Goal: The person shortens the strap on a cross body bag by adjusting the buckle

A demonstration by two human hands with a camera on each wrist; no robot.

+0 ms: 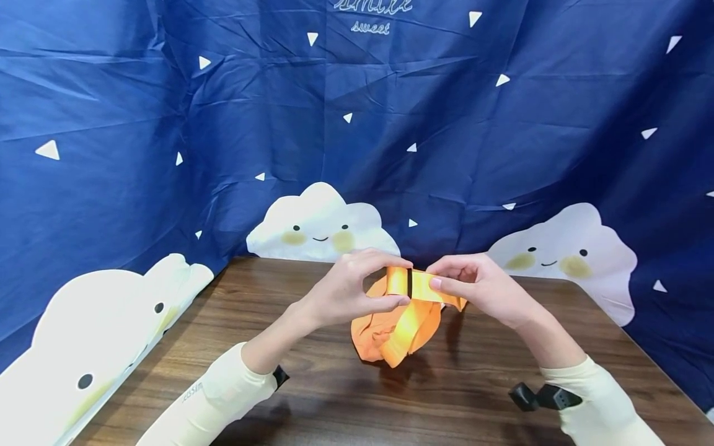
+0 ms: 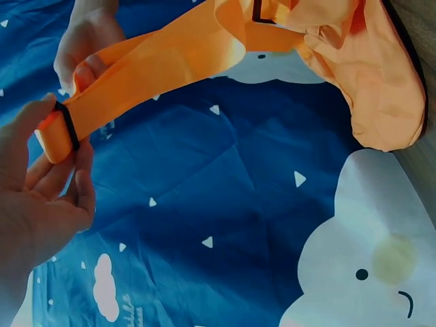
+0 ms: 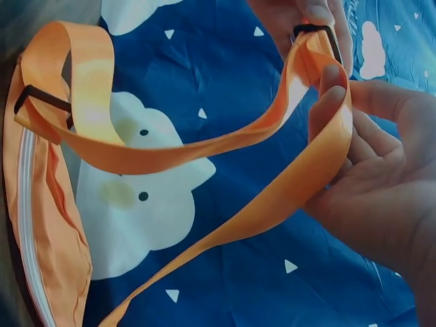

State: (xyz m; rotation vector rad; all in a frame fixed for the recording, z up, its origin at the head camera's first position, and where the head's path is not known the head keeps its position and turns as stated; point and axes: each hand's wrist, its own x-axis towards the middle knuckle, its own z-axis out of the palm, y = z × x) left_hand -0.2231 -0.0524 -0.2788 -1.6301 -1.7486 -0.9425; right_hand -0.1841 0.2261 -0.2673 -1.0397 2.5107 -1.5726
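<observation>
An orange bag (image 1: pixel 368 339) with a wide orange strap (image 1: pixel 406 334) is in front of me over the table. My left hand (image 1: pixel 348 290) pinches the black strap slider (image 2: pixel 69 127) and the short loop of strap through it, thumb on one edge and fingers on the other. Close by on the right, my right hand (image 1: pixel 491 290) grips the strap between thumb and fingers. In the right wrist view the strap runs from that hand back to the bag, where a black buckle (image 3: pixel 44 101) sits near a white zipper (image 3: pixel 28 197).
The brown wooden table (image 1: pixel 245 310) reaches back to a dark blue curtain (image 1: pixel 357 93) printed with white triangles and smiling clouds. Both sleeves carry black wrist devices, one of them on the right forearm (image 1: pixel 558 396).
</observation>
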